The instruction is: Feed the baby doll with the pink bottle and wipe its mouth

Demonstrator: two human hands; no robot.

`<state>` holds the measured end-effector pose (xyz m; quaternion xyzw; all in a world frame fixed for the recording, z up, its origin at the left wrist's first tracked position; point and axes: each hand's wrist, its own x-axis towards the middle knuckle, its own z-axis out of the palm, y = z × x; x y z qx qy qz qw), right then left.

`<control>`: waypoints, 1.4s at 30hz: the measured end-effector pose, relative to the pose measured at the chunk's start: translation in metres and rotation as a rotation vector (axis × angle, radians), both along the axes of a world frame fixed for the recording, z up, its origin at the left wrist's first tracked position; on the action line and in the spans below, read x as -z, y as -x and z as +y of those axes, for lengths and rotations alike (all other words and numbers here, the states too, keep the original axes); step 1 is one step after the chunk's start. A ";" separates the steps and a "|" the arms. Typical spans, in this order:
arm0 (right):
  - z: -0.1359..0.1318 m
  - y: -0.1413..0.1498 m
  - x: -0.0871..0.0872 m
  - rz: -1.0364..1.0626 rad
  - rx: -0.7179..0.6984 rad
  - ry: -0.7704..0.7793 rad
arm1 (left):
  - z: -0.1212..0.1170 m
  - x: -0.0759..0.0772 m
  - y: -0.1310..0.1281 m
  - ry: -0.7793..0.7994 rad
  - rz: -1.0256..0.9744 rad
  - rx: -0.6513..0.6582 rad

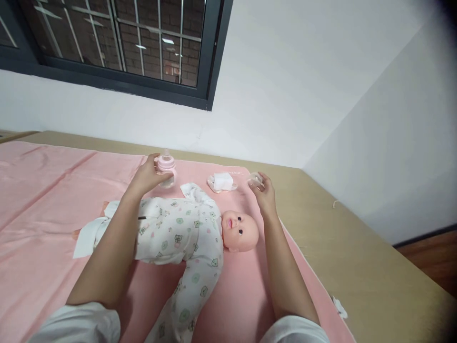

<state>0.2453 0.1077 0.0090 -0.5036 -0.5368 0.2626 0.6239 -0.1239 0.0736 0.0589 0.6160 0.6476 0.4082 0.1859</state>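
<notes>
The left hand (148, 175) curls around a pale pink baby bottle with a clear teat (166, 174), thumb on the near side, holding it upright beyond the doll's middle. The right hand (263, 190) pinches a clear, dome-shaped plastic cap (255, 179) between thumb and fingers, beyond the doll's head and apart from the bottle. The landmark itself, a smooth-headed baby doll in white, bear-printed clothes (178, 233), lies face up between the forearms. Just beyond its head and shoulder sits a small white bundle with translucent edges (222, 182). Beneath the doll spreads a pink cloth (235, 297), covering much of a pale wooden tabletop (321, 247), bare past the doll's crown.
</notes>
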 end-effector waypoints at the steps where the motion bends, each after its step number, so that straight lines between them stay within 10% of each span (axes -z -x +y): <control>1: -0.010 0.010 -0.014 0.013 -0.059 -0.034 | -0.007 -0.007 -0.012 -0.031 -0.008 0.047; 10: -0.100 0.070 -0.083 -0.050 -0.332 -0.224 | -0.077 -0.035 -0.092 -0.169 0.078 0.522; 42: -0.095 0.078 -0.062 -0.131 -0.814 0.080 | -0.085 -0.037 -0.101 -0.076 0.009 0.444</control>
